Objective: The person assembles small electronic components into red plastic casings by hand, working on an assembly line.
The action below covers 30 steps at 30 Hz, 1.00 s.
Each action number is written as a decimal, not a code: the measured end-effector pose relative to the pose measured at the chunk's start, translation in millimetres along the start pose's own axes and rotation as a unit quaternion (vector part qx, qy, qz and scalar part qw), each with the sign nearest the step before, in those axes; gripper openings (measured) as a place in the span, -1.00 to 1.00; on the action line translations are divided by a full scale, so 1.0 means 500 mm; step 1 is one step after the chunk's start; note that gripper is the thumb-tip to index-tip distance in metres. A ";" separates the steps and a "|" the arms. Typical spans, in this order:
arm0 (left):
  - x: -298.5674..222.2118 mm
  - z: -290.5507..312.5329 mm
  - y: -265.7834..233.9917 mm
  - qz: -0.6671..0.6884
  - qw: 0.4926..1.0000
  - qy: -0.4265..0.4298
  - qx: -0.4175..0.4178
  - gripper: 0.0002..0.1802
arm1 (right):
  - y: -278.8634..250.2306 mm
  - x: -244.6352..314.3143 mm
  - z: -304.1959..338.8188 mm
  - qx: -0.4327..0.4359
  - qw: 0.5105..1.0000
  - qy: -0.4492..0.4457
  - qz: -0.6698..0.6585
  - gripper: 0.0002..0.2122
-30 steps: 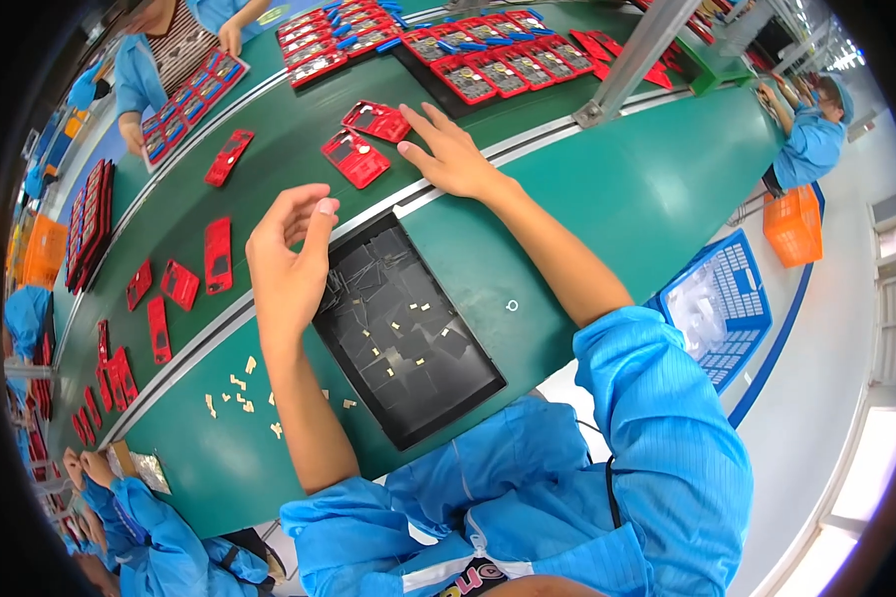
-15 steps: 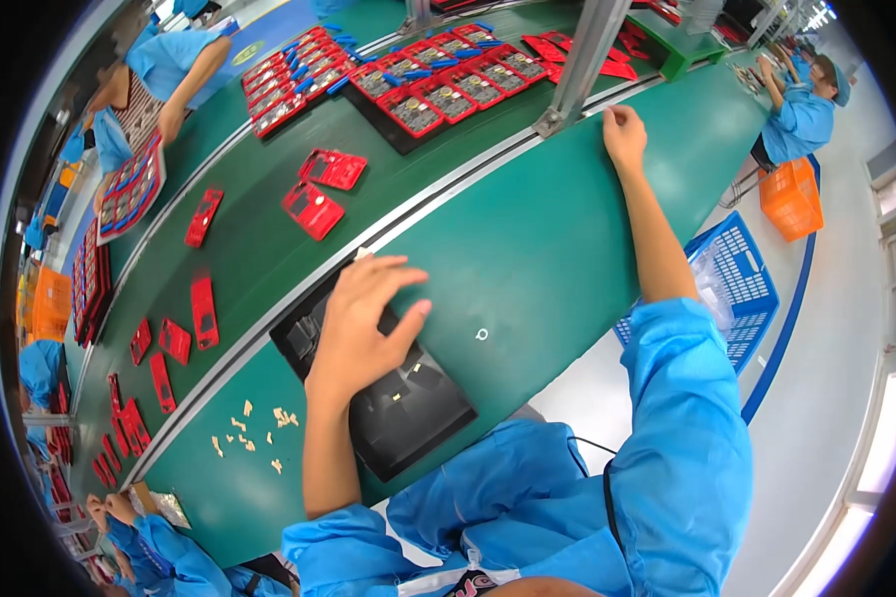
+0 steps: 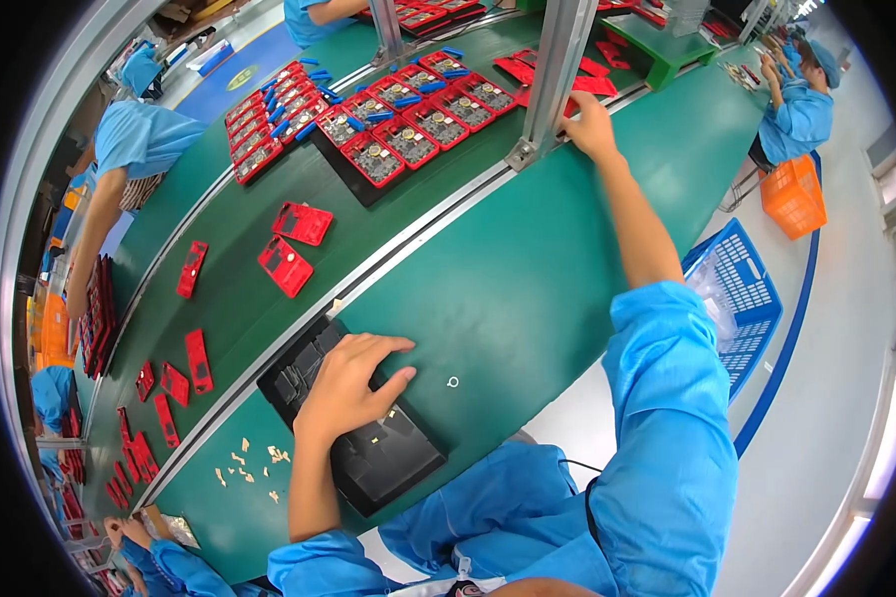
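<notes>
Head view: green table [image 3: 508, 269], pale floor [image 3: 806, 383]; left grip [image 3: 350, 390] apart, right grip [image 3: 591, 129] I cannot tell.

The bench [image 3: 508, 289] was plain green, the tray [image 3: 405, 486] black, the small loose pieces [image 3: 277, 455] cream. I saw red casings [image 3: 286, 267] with dark patches, sky-blue sleeves [image 3: 667, 368], a blue crate [image 3: 755, 316] patterned in latticework, an orange crate [image 3: 794, 199], and one white ring [image 3: 453, 382].

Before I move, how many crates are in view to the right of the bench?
2: the blue crate beside the right sleeve, and the orange crate farther off, near the co-worker. Others may be hidden behind the sleeve.
</notes>
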<state>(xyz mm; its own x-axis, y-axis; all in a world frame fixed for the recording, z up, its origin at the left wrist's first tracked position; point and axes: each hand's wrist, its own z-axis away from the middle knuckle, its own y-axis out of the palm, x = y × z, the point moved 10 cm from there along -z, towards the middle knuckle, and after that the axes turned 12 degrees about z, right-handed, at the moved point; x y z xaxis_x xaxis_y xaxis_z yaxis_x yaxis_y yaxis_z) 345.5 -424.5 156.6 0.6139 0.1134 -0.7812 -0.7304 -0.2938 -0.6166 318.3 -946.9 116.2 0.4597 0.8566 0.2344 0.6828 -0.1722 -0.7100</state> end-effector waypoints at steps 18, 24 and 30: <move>0.036 0.056 -0.187 0.351 0.915 -0.059 -0.193 -0.57 | -0.330 0.622 0.342 0.096 0.913 -0.173 -0.358 -0.19; 0.077 0.200 -0.287 0.341 0.908 -0.066 -0.235 -0.68 | -0.302 0.961 0.321 0.134 0.855 -0.239 -0.440 -0.29; 0.126 0.329 -0.428 0.395 0.798 0.003 -0.456 -0.62 | -0.215 1.094 0.455 0.270 0.824 -0.409 -0.283 -0.89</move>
<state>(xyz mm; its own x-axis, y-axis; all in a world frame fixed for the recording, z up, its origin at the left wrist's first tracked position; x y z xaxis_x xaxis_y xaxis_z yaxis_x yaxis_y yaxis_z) 491.2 -198.2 223.0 0.0737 -0.4518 -0.8891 -0.3702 -0.8402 0.3963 367.2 -349.0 169.9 -0.5337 0.8048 0.2597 0.2034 0.4203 -0.8843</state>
